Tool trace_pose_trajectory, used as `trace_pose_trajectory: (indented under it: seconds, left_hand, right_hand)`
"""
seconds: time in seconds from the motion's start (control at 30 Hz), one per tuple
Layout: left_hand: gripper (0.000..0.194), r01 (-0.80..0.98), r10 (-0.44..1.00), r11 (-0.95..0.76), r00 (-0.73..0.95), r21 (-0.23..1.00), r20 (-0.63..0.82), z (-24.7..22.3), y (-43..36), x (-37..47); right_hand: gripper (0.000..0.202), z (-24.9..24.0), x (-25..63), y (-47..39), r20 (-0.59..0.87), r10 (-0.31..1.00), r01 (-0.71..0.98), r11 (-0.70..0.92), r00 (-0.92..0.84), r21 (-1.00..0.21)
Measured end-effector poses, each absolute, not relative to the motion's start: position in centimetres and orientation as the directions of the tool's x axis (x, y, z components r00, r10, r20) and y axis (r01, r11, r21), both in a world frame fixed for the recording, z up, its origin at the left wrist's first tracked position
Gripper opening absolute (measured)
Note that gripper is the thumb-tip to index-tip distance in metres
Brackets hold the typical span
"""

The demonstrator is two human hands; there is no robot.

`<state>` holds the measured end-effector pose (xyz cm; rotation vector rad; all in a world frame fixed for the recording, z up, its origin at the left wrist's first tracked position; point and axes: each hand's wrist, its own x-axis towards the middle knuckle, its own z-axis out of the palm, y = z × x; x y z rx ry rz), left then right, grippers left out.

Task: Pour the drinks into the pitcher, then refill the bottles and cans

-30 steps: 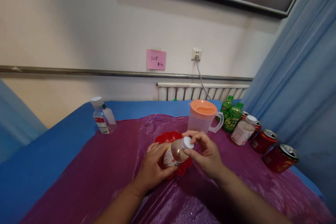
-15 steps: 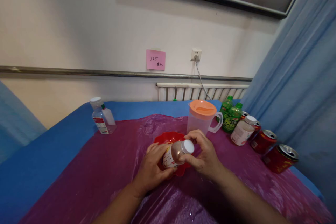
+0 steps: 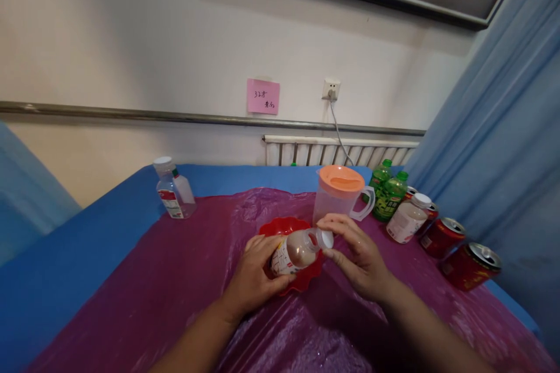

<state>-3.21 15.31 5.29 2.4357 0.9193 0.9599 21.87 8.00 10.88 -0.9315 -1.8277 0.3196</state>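
My left hand (image 3: pixel 258 265) is wrapped round a clear plastic bottle (image 3: pixel 301 249) with a white printed label, tilted with its mouth toward the right. Between the thumb and fingers of my right hand (image 3: pixel 356 250) is a white cap (image 3: pixel 325 239). The cap stands off the bottle's mouth, and the open neck shows beside it. Below the bottle lies a red scalloped bowl (image 3: pixel 311 280), partly hidden by my hands. Just behind my right hand stands a clear pitcher (image 3: pixel 330 204) with an orange lid.
At right stand green bottles (image 3: pixel 391 197), a white-capped bottle (image 3: pixel 406 221) and several red cans (image 3: pixel 470 268). A clear bottle (image 3: pixel 175 195) with a white cap stands at left. Purple plastic sheeting (image 3: pixel 166 285) covers part of the blue table cover (image 3: pixel 56 268).
My right hand has moved right and drawn the white cap off the bottle's neck. My left hand keeps hold of the bottle, now tipped a little further to the right.
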Motion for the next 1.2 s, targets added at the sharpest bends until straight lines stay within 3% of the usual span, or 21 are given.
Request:
trace_pose_trajectory:
  seconds: [0.57,0.87,1.0,1.2]
  left_hand:
    - [0.063,0.422,0.649,-0.756,0.581,0.500,0.491,5.2,14.9,-3.4]
    - [0.061,0.431,0.652,-0.754,0.588,0.496,0.479,5.4,14.7,-3.3]
    - [0.060,0.428,0.636,-0.766,0.610,0.480,0.472,5.6,14.6,-3.3]
    - [0.060,0.442,0.630,-0.773,0.615,0.455,0.473,5.7,14.5,-3.2]
  right_hand:
    - [0.041,12.5,21.9,7.8,0.573,0.737,0.550,0.662,-0.357,-0.509]
    - [0.033,11.0,21.3,8.2,0.660,0.709,0.578,0.655,-0.247,-0.487]
    - [0.042,11.2,21.0,8.1,0.683,0.692,0.687,0.615,-0.235,-0.388]
    - [0.066,10.7,20.4,8.3,0.683,0.719,0.864,0.420,-0.129,-0.279]
